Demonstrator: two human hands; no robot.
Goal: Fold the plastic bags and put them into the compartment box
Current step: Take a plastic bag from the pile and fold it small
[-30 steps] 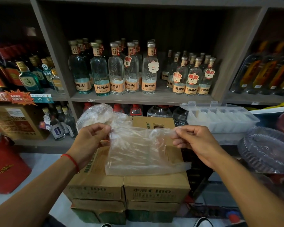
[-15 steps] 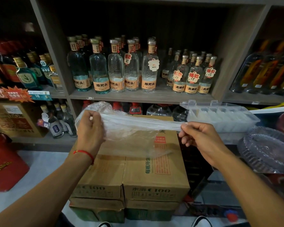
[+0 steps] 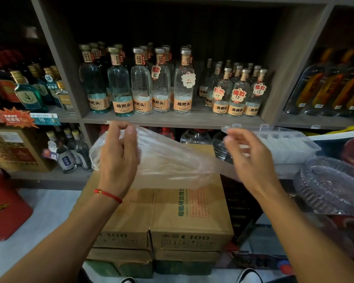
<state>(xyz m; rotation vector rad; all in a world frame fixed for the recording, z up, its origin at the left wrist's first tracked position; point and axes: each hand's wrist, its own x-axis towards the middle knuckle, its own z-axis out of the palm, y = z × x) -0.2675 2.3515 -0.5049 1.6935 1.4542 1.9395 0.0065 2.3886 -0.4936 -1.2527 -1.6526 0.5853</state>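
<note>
While my left hand [image 3: 119, 158] is pinching the plastic bag [image 3: 172, 160], its length is running rightward.
My right hand [image 3: 251, 158], fingers loosely spread, is gripping nothing, nearest the bag's free end.

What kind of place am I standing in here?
Most likely a liquor shop: grey wooden shelves lined with clear glass bottles bearing orange labels, handwritten price tags hung on them, and brown cardboard stock cartons stacked below.

Dim shop w/ grey-brown wood shelving [image 3: 172, 120] of liquor bottles [image 3: 141, 86], stacked cardboard cartons [image 3: 190, 217], pale floor [image 3: 39, 217].
</note>
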